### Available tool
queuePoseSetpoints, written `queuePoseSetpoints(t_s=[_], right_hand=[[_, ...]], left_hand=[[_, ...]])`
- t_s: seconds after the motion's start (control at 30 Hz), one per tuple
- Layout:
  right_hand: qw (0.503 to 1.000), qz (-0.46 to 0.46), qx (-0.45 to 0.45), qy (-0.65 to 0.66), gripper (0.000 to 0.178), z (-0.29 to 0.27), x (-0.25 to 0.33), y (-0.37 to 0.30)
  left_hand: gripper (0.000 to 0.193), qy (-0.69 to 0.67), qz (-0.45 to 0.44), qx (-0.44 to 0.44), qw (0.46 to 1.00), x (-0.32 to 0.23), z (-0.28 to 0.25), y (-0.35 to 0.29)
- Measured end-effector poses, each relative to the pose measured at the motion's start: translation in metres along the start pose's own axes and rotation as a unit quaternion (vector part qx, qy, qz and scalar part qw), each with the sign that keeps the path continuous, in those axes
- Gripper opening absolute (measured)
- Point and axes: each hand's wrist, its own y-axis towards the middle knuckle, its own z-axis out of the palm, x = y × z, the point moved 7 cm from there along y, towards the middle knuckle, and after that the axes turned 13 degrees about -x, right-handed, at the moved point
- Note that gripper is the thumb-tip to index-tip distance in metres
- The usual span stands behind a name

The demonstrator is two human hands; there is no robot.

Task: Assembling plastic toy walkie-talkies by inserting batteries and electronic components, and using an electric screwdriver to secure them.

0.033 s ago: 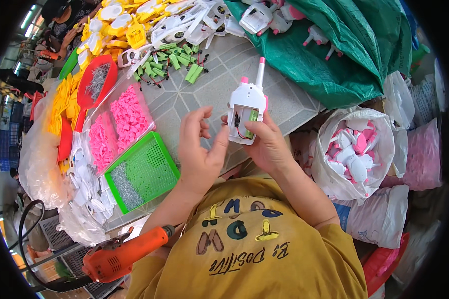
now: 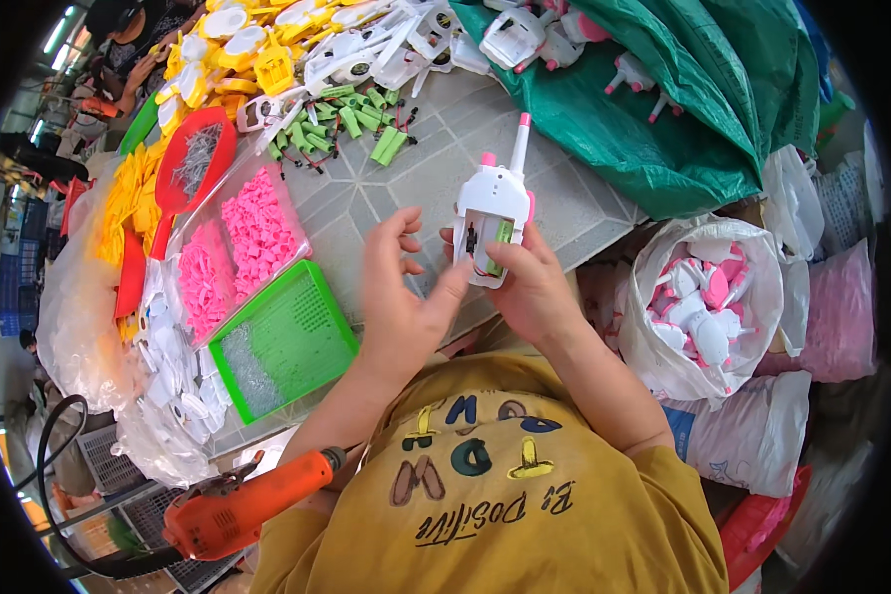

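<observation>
My right hand (image 2: 533, 287) grips a white plastic toy casing (image 2: 492, 191) with a pink-tipped antenna, its thumb by the lower right edge. The casing's open compartment faces up. Inside it sit a green battery (image 2: 504, 233), a small black connector (image 2: 471, 238) and thin wires. To the left, my left hand (image 2: 396, 287) has its fingers apart and curved. The left thumb tip reaches the casing's lower left corner; whether it presses there I cannot tell. Several green batteries with leads (image 2: 351, 121) lie beyond on the grey tiled tabletop (image 2: 346, 213).
A green tray of small screws (image 2: 317, 346), bags of pink parts (image 2: 259, 223) and a red scoop (image 2: 176, 183) lie left. An orange power screwdriver (image 2: 247, 505) is near my left arm. Right stand a green sack (image 2: 614, 139) and a white sack of casings (image 2: 648, 361).
The left thumb has moved slightly onto the casing's lower left corner. The whole view has shifted very slightly; the right hand keeps its hold.
</observation>
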Motion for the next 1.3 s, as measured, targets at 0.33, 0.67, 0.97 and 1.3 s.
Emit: queuePoseSetpoints(t_s=[0.33, 0.67, 0.97, 1.3], right_hand=[[0.998, 0.002, 0.012, -0.057, 0.075, 0.002, -0.007, -0.005], [0.997, 0.001, 0.023, -0.079, 0.074, 0.008, -0.013, -0.008], [0.995, 0.061, -0.003, -0.077, 0.075, 0.011, -0.015, -0.006], [0.995, 0.026, 0.043, -0.088, 0.083, 0.016, -0.020, -0.003]], left_hand=[[0.069, -0.184, -0.314, 0.103, 0.926, 0.040, 0.017, -0.013], [0.051, -0.198, -0.437, 0.156, 0.864, 0.044, 0.021, -0.025], [0.057, -0.228, -0.351, 0.120, 0.900, 0.045, 0.013, -0.025], [0.056, -0.189, -0.365, 0.143, 0.900, 0.048, 0.009, -0.025]])
